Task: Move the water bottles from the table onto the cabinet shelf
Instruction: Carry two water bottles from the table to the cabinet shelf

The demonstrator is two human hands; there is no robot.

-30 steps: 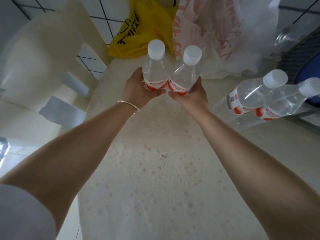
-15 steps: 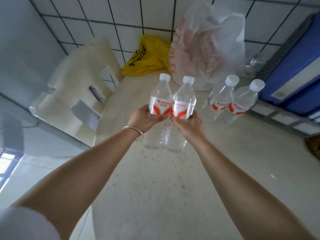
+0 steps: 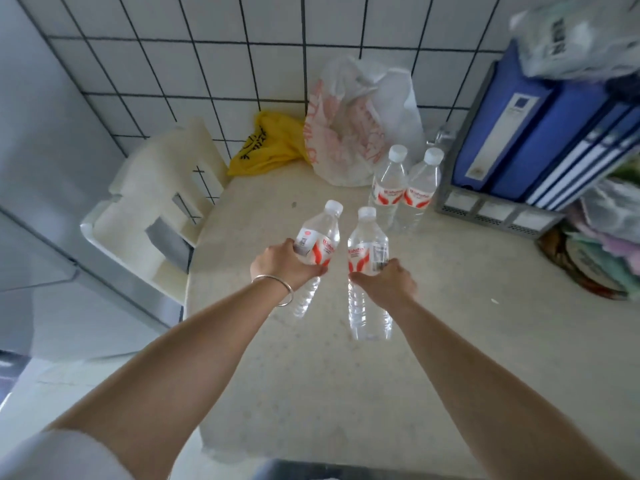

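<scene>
My left hand [image 3: 281,264] grips a clear water bottle [image 3: 319,241] with a red-and-white label, tilted with its white cap to the upper right. My right hand [image 3: 387,282] grips a second, upright bottle [image 3: 367,251] by its middle. Both bottles are lifted above the speckled cream table [image 3: 346,393] and stand slightly apart. Two more bottles, one [image 3: 388,183] and its neighbour [image 3: 419,188], stand side by side on the table further back, near the wall. No cabinet shelf is in view.
A white-and-red plastic bag [image 3: 356,126] and a yellow bag [image 3: 270,147] lie against the tiled wall. Blue binders [image 3: 540,133] in a grey rack [image 3: 491,211] fill the right. A cream plastic chair [image 3: 152,202] stands left of the table. A cluttered pile [image 3: 602,237] sits far right.
Both hands have lifted their bottles off the table and pulled them toward me, and the two bottles have separated. The view has tilted up and back, showing more wall and the binders.
</scene>
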